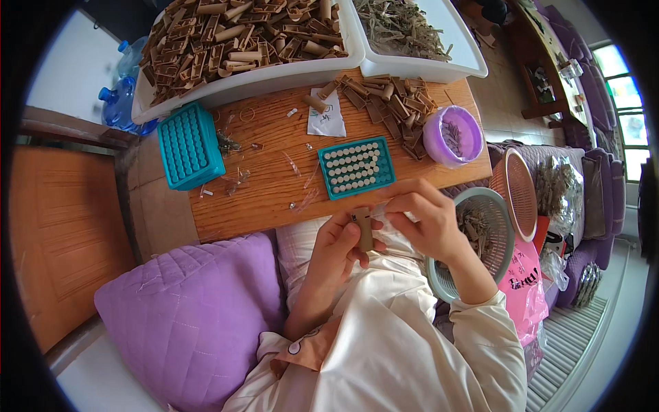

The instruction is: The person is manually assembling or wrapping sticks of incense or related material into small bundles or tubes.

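Note:
Above my lap, my left hand (335, 246) is closed around a small olive-brown plastic casing (364, 232), held upright. Dark details show at the casing's upper end. My right hand (427, 221) is just to the right, its fingers bent toward the casing's top and the near edge of the tray. Whatever may be between those fingertips is too small to make out. Right beyond both hands lies a teal tray (331, 195) holding rows of small round white pieces, with several slots at its right side bare.
A white bin (355, 51) of brown casing parts and another white bin (425, 67) of grey-green strips stand at the back. Loose brown parts (405, 103), a purple bucket (446, 159) and a stacked teal tray (192, 147) sit on the wooden table (240, 206). Baskets (504, 226) stand right.

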{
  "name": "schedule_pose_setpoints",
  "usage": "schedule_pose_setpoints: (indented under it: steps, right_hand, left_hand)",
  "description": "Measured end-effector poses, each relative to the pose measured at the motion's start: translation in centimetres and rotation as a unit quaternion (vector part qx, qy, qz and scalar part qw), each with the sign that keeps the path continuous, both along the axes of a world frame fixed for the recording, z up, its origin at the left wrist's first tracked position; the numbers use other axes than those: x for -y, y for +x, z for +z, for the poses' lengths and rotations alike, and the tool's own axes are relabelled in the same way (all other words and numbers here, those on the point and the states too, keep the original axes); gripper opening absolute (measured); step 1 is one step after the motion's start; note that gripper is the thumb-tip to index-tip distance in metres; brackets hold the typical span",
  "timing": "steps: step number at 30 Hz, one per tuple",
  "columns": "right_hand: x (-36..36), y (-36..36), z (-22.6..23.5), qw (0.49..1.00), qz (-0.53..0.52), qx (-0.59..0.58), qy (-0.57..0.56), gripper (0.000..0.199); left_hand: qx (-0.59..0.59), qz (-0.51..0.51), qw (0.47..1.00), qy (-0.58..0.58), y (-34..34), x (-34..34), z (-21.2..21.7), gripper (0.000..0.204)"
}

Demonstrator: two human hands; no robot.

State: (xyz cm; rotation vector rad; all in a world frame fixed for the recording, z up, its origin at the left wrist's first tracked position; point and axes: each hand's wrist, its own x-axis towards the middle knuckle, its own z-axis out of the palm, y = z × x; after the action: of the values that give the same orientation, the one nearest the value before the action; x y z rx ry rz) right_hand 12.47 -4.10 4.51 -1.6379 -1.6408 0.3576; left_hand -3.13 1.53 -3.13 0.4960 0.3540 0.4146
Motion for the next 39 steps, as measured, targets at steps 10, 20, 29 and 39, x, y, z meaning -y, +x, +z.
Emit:
schedule_pose_setpoints:
  steps: [10, 20, 29, 39]
  right_hand:
    - [0.4, -0.7, -0.1, 0.997, 0.051, 0.066, -0.006, 0.015]
    - [-0.1, -0.8, -2.5, 0.998, 0.039, 0.040, -0.030, 0.009]
    - [-0.4, -0.2, -4.2, 0.994, 0.051, -0.009, -0.095, 0.016]
    - [-1.4, -0.4, -3.6, 0.991, 0.055, -0.067, -0.106, 0.018]
  left_hand:
    - [-0.001, -0.007, 1.000, 0.018, 0.3, 0.5, 0.6, 0.042]
    - [-0.081, -0.011, 0.996, 0.032, 0.7, 0.5, -0.6, 0.031]
    - [-0.083, 0.017, 0.996, -0.025, 1.2, 0.4, -1.6, 0.032]
    - [-0.049, 0.041, 0.997, -0.047, 0.5, 0.2, -2.0, 0.036]
